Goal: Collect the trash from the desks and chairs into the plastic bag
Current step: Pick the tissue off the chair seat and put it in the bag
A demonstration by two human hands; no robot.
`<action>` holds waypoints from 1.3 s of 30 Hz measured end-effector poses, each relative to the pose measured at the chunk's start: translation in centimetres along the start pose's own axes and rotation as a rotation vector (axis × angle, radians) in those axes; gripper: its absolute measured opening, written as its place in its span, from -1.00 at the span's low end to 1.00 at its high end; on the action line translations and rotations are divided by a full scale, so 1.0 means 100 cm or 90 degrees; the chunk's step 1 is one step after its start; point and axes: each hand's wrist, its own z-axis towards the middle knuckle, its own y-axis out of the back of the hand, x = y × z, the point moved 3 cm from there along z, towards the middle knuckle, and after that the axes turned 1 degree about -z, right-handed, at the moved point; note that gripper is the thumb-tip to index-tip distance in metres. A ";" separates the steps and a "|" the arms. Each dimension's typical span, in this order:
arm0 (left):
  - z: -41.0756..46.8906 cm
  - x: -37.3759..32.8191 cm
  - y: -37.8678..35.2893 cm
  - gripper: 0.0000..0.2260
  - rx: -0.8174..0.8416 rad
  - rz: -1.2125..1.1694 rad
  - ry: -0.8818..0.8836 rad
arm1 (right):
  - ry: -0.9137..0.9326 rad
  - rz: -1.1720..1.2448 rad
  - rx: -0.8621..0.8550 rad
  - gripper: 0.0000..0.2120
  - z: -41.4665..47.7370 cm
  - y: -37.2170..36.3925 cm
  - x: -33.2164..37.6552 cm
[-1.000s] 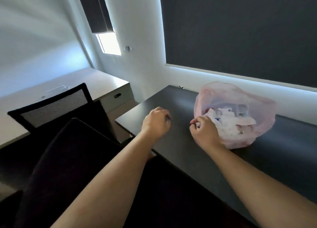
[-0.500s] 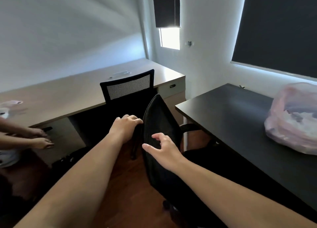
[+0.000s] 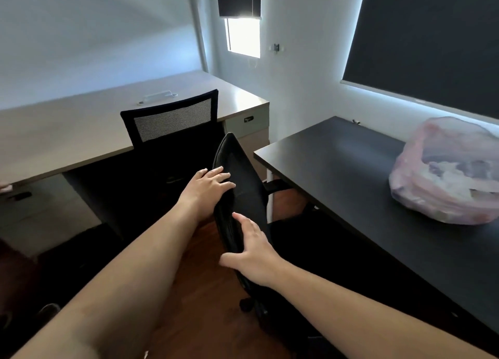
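Note:
A pink translucent plastic bag (image 3: 442, 175), bulging with crumpled white trash, sits on the black desk (image 3: 337, 164) at the right, with neither hand on it. Between the two desks stands a black chair (image 3: 243, 175), seen edge-on. My left hand (image 3: 208, 188) grips the upper edge of its backrest, fingers laid over the front. Lower down, my right hand (image 3: 251, 248) lies flat against the backrest with fingers spread.
A long light desk (image 3: 81, 131) runs along the left wall with a small white item (image 3: 158, 97) on it and a mesh-backed chair (image 3: 172, 121) tucked under. Another person's fingertips (image 3: 4, 188) show at the far left edge. The floor is wood.
I have turned left, away from the bag. My right hand let go of the bag's rim, and both hands moved onto the black chair's backrest.

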 end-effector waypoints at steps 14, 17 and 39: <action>0.082 -0.099 0.019 -0.63 -0.025 -0.059 -0.124 | -0.127 0.198 0.038 -0.19 -0.017 0.127 -0.081; 0.096 -0.124 0.023 -0.67 -0.031 -0.025 -0.179 | -0.161 0.176 0.074 -0.22 -0.026 0.159 -0.099; 0.122 -0.183 0.071 -0.41 0.386 -0.471 -0.200 | -0.237 0.114 0.018 -0.42 -0.060 0.247 -0.150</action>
